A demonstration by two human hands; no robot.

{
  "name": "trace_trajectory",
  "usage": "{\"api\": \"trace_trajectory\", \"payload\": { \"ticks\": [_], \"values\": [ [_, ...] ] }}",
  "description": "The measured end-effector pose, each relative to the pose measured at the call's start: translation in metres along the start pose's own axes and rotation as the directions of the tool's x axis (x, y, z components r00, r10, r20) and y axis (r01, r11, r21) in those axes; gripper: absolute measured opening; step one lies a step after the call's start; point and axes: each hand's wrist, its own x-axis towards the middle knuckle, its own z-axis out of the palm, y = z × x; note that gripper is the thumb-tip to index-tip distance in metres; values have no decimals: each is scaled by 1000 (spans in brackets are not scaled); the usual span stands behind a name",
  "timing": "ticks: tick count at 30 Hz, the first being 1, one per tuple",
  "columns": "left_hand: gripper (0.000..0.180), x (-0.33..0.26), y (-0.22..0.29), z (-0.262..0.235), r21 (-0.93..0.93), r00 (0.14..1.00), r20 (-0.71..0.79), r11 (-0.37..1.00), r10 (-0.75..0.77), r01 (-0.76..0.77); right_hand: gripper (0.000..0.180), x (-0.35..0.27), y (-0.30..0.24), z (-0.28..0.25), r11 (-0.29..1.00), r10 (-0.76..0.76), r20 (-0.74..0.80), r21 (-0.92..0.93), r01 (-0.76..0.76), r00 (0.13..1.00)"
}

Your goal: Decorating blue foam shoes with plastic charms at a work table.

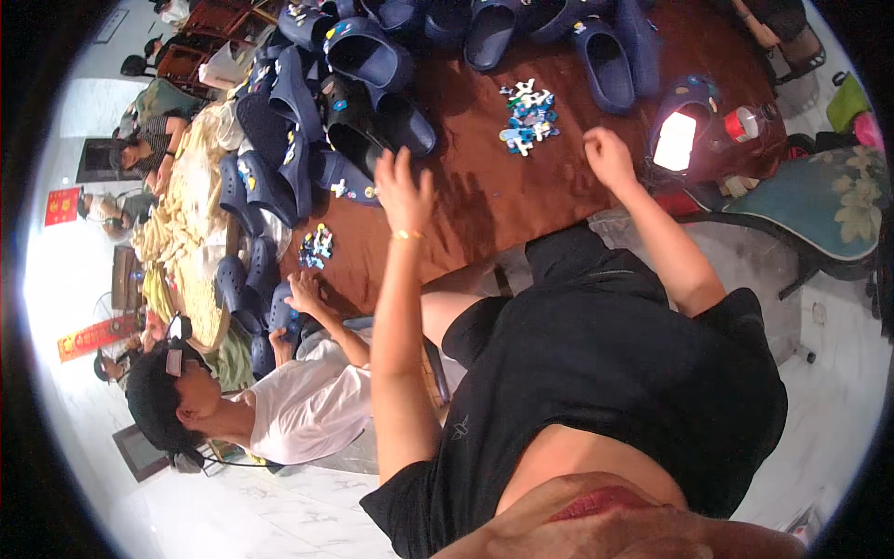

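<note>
My left hand (pixel 401 193) is raised over the brown-covered table with its fingers apart, at the near end of a black clog (pixel 352 126). I cannot tell whether its fingertips touch the clog. My right hand (pixel 610 160) hovers near the table's front edge with its fingers curled in; anything inside them is hidden. Between the hands, farther back, lies a pile of small blue and white shoe charms (pixel 531 116). A single navy clog (pixel 605 67) stands behind my right hand. More navy clogs (pixel 370 53), some with charms on top, crowd the far left.
A lit phone (pixel 675 142) and a bottle with a red label (pixel 745 123) are at the right. A co-worker in white (pixel 312 410) sits at my left, hands by a clog, near another charm pile (pixel 316 246). A green chair (pixel 819 205) stands at the right.
</note>
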Motion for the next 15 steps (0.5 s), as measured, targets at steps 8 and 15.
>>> {"api": "trace_trajectory", "payload": {
  "ticks": [8,15],
  "values": [
    [43,-127,48,11,-207,957,200,946,-209,250,24,74,2,-23,679,-110,-73,-734,21,991],
    [39,-157,50,-1,-255,896,243,867,-371,428,20,98,-7,-50,720,-22,127,-686,104,992]
  ]
}}
